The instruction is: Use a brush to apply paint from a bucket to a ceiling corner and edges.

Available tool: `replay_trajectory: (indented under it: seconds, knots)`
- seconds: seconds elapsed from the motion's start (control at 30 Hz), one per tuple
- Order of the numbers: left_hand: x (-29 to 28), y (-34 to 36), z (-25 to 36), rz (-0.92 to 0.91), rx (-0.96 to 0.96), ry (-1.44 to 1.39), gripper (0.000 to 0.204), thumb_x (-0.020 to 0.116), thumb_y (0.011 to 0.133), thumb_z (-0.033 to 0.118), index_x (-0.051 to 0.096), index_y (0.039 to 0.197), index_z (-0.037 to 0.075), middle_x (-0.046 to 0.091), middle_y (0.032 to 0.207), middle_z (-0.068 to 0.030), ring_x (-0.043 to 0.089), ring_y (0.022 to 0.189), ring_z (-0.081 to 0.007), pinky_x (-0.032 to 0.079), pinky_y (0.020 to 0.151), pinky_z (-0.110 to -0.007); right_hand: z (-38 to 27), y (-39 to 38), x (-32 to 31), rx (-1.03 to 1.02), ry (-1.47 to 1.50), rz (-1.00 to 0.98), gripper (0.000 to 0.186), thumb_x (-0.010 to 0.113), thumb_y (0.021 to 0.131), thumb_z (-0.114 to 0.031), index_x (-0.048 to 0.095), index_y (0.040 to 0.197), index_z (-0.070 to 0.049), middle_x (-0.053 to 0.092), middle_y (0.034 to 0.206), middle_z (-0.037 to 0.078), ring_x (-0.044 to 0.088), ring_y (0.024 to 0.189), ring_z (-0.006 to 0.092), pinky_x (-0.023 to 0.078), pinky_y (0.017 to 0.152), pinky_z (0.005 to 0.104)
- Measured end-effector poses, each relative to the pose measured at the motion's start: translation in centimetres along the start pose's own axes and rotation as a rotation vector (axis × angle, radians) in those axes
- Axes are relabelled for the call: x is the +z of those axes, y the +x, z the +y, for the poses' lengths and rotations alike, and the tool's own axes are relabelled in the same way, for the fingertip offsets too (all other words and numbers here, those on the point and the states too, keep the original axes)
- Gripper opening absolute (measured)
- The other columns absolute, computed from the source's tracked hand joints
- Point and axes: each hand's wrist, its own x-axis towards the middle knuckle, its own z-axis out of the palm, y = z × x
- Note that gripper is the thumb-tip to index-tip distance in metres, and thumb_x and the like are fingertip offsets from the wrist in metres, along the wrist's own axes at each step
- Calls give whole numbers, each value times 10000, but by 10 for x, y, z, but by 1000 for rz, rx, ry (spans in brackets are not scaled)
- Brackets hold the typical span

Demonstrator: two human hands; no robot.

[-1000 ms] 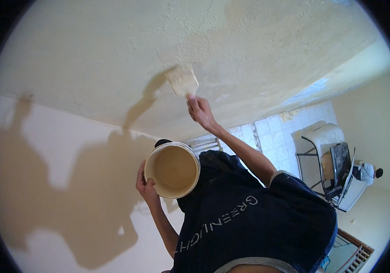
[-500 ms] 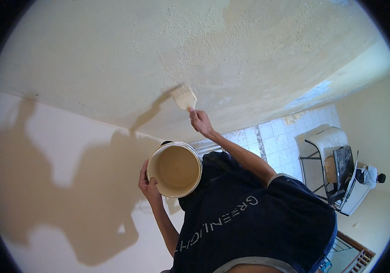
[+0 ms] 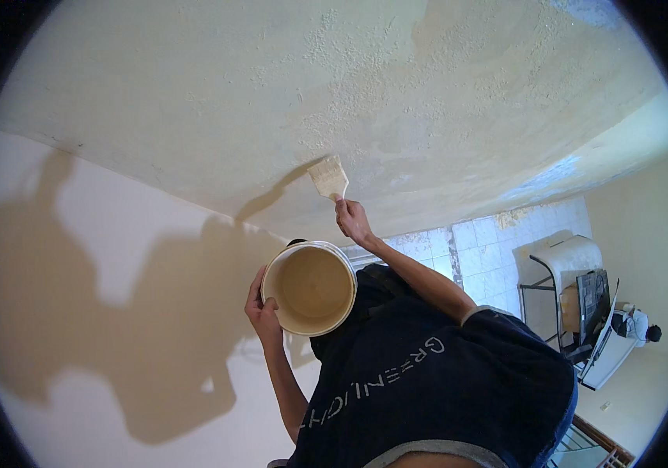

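Note:
In my right hand (image 3: 355, 221) is a wide, pale paintbrush (image 3: 328, 179), gripped by its handle. Its bristles lie at the surface of the rough, beige wall (image 3: 217, 101), where flaking and bumpy patches show. My left hand (image 3: 264, 307) is closed on the rim of a white bucket (image 3: 351, 269), with the thumb over the edge and the fingers round the outside. Tan paint (image 3: 314, 285) is inside the bucket, which I hold close to my body.
A smoother pale wall (image 3: 162, 335) on the left carries my shadow. To the right, a white table (image 3: 575, 253) stands on the tiled floor (image 3: 478, 242), with a dark flat appliance (image 3: 593, 300) and other items by it. A wooden-framed opening (image 3: 607, 444) is at lower right.
The paintbrush has shifted slightly right and down in view, still at the wall. The bucket and my left hand appear slightly further right too, as the whole view has moved a little.

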Motion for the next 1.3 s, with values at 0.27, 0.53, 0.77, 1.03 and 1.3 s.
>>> replay_trajectory:
  seconds: [0.27,0.53,0.77,1.03,1.3]
  knots:
    - [-4,3,-6,6,-42,-23,687,385,613,-65,540,1283,-61,583,1268,-185,549,1195,-261,383,1063,-359,-55,52,-12,-225,199,-4,601,400,1008,-482,472,658,1,410,547,5,395,526,100,345,464,312]
    - [-5,1,-7,33,-42,3,681,385,620,-67,534,1284,-69,578,1276,-183,525,1227,-264,374,1072,-360,-21,-1,-2,434,335,-109,502,412,1001,-490,366,646,-137,279,481,-63,272,359,61,219,335,235]
    - [-3,2,2,55,-52,-43,650,390,649,-68,538,1282,-65,592,1258,-183,542,1208,-261,377,1067,-351,-209,-4,-10,86,432,-179,443,407,1020,-426,383,703,-117,311,558,-49,263,404,38,170,348,223]
    - [-5,-8,-3,1,-21,-107,603,422,685,-62,545,1276,-65,607,1244,-168,566,1182,-232,388,1056,-340,-104,58,-16,-240,277,-180,518,380,1017,-474,394,637,-123,370,494,-41,313,411,50,218,366,236]
    - [-2,-8,-17,136,-64,-130,675,397,625,-71,545,1283,-58,599,1257,-169,552,1201,-236,381,1061,-336,33,30,-27,588,364,-194,494,419,1009,-449,367,621,-148,297,497,-53,261,372,63,212,347,233]
